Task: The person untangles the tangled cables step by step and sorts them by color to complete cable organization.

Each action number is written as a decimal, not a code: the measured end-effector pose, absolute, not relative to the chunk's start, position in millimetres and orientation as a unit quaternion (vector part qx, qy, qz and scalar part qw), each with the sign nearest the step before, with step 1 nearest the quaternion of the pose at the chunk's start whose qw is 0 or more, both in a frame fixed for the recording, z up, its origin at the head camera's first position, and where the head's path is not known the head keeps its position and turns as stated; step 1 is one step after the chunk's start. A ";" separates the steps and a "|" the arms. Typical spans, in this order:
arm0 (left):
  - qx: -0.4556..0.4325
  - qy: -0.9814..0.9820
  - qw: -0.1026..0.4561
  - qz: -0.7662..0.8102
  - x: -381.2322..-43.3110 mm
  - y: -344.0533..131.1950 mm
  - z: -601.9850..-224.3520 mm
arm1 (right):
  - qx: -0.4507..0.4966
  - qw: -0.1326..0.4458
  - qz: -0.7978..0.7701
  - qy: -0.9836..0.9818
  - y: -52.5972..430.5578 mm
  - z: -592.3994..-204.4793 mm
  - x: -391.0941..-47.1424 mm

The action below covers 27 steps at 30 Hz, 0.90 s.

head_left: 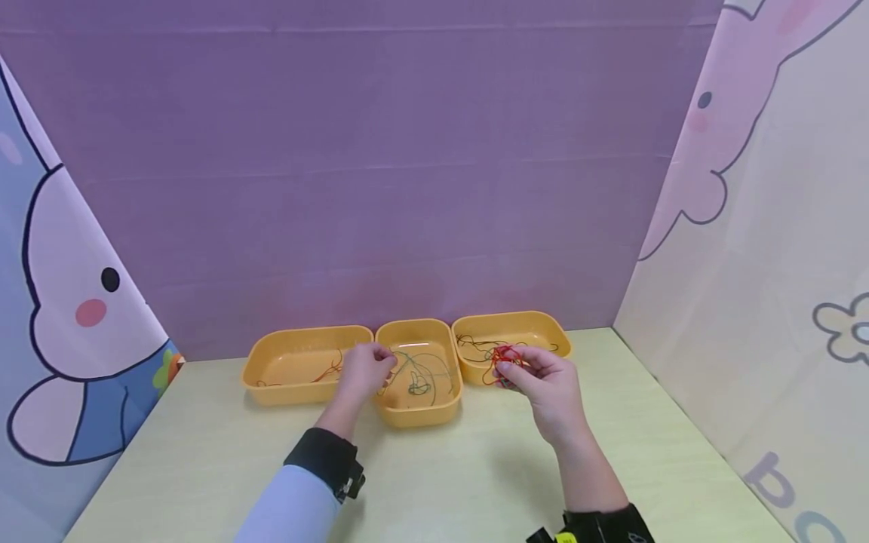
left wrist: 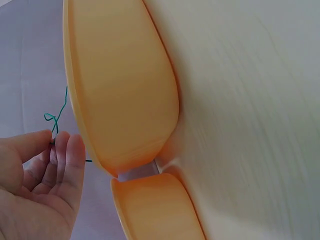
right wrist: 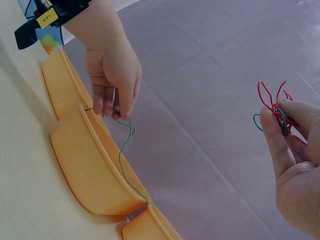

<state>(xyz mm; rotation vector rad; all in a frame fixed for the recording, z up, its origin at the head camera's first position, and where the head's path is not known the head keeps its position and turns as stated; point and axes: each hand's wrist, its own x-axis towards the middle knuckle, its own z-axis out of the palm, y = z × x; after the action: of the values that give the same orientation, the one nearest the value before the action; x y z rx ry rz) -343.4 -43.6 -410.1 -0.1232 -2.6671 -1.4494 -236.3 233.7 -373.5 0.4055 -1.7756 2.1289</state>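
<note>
Over the left rim of the middle yellow bin [head_left: 417, 417], my left hand [head_left: 363, 373] pinches a thin green wire [right wrist: 121, 160] between thumb and fingertips. That wire trails down to the bin's rim in the right wrist view. Several green wires [head_left: 419, 383] lie loosely coiled inside this bin. My right hand [head_left: 548, 388] holds a tangled bunch of red wires [head_left: 501, 356] in front of the right yellow bin [head_left: 523, 326]. Some green wire [right wrist: 286, 122] is mixed into the bunch, partly hidden by the fingers.
The left yellow bin [head_left: 292, 394] contains a few red-orange wires [head_left: 331, 369]. Dark wires [head_left: 471, 342] lie in the right bin. All three bins stand side by side on a pale table [head_left: 434, 483], against a purple backdrop [head_left: 380, 188]. Printed panels flank both sides.
</note>
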 end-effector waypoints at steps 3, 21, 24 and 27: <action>-0.033 -0.876 0.073 -0.476 -343.6 -46.3 -407.0 | 0.146 0.169 0.750 -0.623 233.6 -373.1 -236.5; -0.020 -0.873 0.071 -0.482 -342.1 -49.6 -406.5 | 0.134 0.171 0.759 -0.614 231.2 -375.2 -234.9; -0.020 -0.872 0.069 -0.483 -341.4 -49.9 -404.6 | 0.135 0.171 0.758 -0.615 231.1 -374.7 -235.3; -0.026 -0.871 0.071 -0.486 -339.0 -50.8 -400.9 | 0.139 0.169 0.757 -0.616 231.2 -374.2 -235.5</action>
<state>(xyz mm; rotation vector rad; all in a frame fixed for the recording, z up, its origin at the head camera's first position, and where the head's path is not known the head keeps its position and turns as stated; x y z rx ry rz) -339.0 -50.8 -400.9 -0.0773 -2.6174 -1.4621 -235.5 231.2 -374.2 0.3942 -1.7495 2.1520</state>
